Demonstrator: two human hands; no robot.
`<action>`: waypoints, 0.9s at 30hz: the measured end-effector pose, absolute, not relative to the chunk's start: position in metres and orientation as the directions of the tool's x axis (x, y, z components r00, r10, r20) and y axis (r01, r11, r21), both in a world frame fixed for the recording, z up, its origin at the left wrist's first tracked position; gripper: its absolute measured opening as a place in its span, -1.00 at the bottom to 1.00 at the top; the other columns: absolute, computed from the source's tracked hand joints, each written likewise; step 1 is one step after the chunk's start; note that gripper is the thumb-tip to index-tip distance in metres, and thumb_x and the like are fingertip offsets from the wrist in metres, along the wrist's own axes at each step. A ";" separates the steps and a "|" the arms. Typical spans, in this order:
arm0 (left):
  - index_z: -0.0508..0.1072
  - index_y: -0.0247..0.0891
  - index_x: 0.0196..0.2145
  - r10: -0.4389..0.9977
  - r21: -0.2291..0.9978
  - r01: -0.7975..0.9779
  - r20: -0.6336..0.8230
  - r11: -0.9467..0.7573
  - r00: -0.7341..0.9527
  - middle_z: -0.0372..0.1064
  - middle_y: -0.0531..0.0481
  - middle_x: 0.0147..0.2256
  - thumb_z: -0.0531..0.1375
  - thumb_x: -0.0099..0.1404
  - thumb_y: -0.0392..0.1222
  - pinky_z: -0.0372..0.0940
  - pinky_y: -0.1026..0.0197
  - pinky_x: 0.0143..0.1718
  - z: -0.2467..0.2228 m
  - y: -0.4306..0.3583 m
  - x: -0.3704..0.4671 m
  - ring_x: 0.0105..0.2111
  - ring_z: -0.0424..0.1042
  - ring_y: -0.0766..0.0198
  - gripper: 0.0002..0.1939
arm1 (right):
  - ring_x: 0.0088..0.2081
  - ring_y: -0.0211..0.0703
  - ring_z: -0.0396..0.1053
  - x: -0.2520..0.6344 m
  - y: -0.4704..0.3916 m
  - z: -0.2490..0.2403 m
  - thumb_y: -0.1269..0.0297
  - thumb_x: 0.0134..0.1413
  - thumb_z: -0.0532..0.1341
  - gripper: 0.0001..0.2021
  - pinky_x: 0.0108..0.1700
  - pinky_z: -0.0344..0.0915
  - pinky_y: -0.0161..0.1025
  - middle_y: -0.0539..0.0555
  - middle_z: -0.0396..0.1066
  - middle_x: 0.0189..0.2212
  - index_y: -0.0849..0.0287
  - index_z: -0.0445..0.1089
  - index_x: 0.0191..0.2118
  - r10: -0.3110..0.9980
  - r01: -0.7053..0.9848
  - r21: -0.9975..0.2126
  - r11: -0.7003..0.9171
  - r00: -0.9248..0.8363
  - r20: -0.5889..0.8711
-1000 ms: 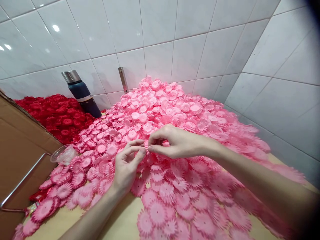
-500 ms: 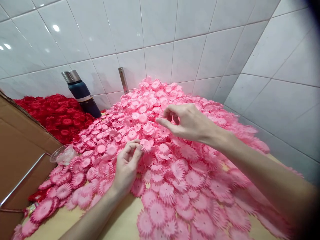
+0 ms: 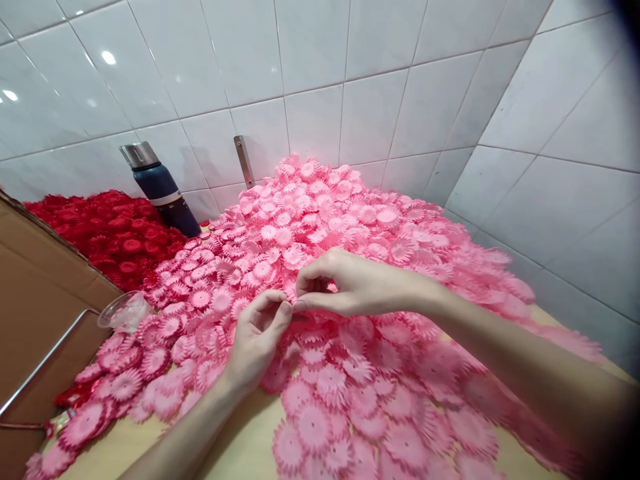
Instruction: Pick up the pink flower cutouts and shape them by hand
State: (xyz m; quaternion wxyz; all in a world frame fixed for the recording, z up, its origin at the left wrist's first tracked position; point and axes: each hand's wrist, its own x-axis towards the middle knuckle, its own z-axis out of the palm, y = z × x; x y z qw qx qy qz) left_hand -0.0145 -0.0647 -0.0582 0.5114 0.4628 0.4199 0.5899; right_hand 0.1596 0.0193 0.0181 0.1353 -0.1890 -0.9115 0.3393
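Pink flower-shaped discs (image 3: 315, 427) with small centre holes lie heaped over the table. Above the heap, my left hand (image 3: 260, 333) pinches a pink disc (image 3: 291, 291) between thumb and fingers; most of that disc is hidden by the fingers. My right hand (image 3: 340, 287) meets it from the right, thumb and index fingertips pressed together at the disc and touching or nearly touching my left fingertips. Whether something small is between the right fingertips is hidden.
A red heap (image 3: 125, 233) and a dark blue bottle (image 3: 167, 200) stand at the back left. A cardboard box (image 3: 45, 287), a clear plastic dish (image 3: 125, 312) and a metal rod (image 3: 45, 363) are at the left. Tiled walls rise behind and right.
My right hand has come down and to the left, from above the heap to my left fingertips, and its fingertips have closed. My left hand has barely moved.
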 end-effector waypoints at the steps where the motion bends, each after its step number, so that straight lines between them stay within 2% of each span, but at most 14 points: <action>1: 0.47 -0.23 -0.33 0.992 0.970 -0.210 0.115 -0.124 -0.057 0.41 0.05 -0.37 0.29 0.21 -0.07 0.35 0.38 -0.30 -0.059 -0.065 -0.015 -0.36 0.42 0.38 -0.82 | -0.51 -0.34 0.22 0.160 0.020 0.019 0.13 0.20 0.16 -0.70 -0.48 0.13 -0.33 -0.01 0.35 -0.53 0.26 0.39 -0.41 0.432 0.255 -0.671 0.696 -0.895 0.109; 7: 0.47 -0.26 -0.35 0.993 0.982 -0.154 0.107 -0.113 -0.046 0.39 0.06 -0.42 0.28 0.23 -0.08 0.33 0.40 -0.30 -0.059 -0.064 -0.015 -0.39 0.40 0.41 -0.81 | -0.49 -0.33 0.23 0.162 0.021 0.021 0.24 0.22 0.12 -0.77 -0.47 0.13 -0.34 0.00 0.37 -0.49 0.25 0.42 -0.35 0.411 0.263 -0.668 0.697 -0.909 0.072; 10: 0.46 -0.27 -0.37 0.997 0.981 -0.178 0.079 -0.082 -0.020 0.40 0.06 -0.40 0.27 0.24 -0.11 0.34 0.39 -0.30 -0.056 -0.063 -0.013 -0.41 0.40 0.42 -0.83 | -0.46 -0.31 0.26 0.164 0.021 0.023 0.26 0.22 0.09 -0.79 -0.44 0.16 -0.33 0.02 0.40 -0.45 0.24 0.43 -0.31 0.410 0.289 -0.663 0.691 -0.911 0.031; 14: 0.44 -0.26 -0.39 0.997 0.977 -0.198 0.070 -0.075 -0.034 0.37 0.08 -0.42 0.28 0.23 -0.12 0.33 0.39 -0.32 -0.055 -0.063 -0.011 -0.43 0.37 0.43 -0.84 | -0.46 -0.31 0.27 0.165 0.021 0.023 0.40 0.14 0.07 -0.83 -0.43 0.15 -0.32 0.02 0.41 -0.45 0.23 0.40 -0.33 0.433 0.331 -0.620 0.711 -0.901 0.016; 21: 0.39 -0.27 -0.42 0.998 0.969 -0.239 0.047 -0.056 -0.042 0.30 0.11 -0.46 0.29 0.22 -0.14 0.30 0.41 -0.43 -0.054 -0.065 -0.010 -0.48 0.33 0.44 -0.82 | -0.56 -0.37 0.13 0.165 0.024 0.021 0.48 0.06 0.03 -0.83 -0.49 0.06 -0.32 -0.04 0.25 -0.59 0.19 0.18 -0.52 0.463 0.335 -0.479 0.812 -0.868 0.179; 25: 0.39 -0.27 -0.42 0.998 0.968 -0.246 0.035 -0.047 -0.057 0.31 0.11 -0.46 0.30 0.21 -0.15 0.30 0.41 -0.46 -0.053 -0.065 -0.009 -0.52 0.32 0.46 -0.82 | -0.57 -0.36 0.11 0.169 0.031 0.021 0.48 0.06 0.03 -0.82 -0.49 0.03 -0.30 -0.03 0.24 -0.61 0.19 0.17 -0.53 0.572 0.436 -0.440 0.785 -0.783 0.246; 27: 0.41 -0.28 -0.40 0.998 0.969 -0.239 0.043 -0.054 -0.053 0.34 0.08 -0.42 0.28 0.23 -0.14 0.36 0.37 -0.38 -0.052 -0.064 -0.009 -0.47 0.36 0.43 -0.83 | -0.57 -0.35 0.10 0.170 0.034 0.020 0.47 0.08 0.03 -0.80 -0.48 0.03 -0.29 -0.01 0.23 -0.61 0.18 0.14 -0.54 0.623 0.501 -0.393 0.771 -0.722 0.301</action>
